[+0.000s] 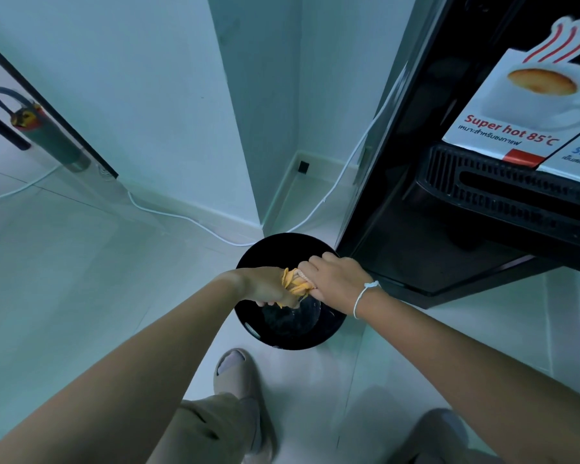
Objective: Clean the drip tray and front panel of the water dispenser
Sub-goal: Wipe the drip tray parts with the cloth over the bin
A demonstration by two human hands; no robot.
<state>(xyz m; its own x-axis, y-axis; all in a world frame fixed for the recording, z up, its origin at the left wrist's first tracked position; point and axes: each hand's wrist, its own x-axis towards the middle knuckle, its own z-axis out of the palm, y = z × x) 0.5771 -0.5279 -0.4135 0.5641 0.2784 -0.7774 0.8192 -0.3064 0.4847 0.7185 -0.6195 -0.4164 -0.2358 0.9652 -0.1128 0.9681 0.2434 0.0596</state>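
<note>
Together, both hands [335, 279] around cloth [295, 283].

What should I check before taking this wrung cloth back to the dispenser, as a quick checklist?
1. Both hands grip the yellow cloth, left hand and right hand: ok.
2. Cloth is over the black bucket: ok.
3. Cloth no longer dripping: cannot tell.
4. Drip tray grille unobstructed: ok.
5. White cable lies away from the feet: ok.
6. Floor dry: cannot tell.

"Super hot 85°C" in red on the dispenser's cup sticker [519, 105].
</note>
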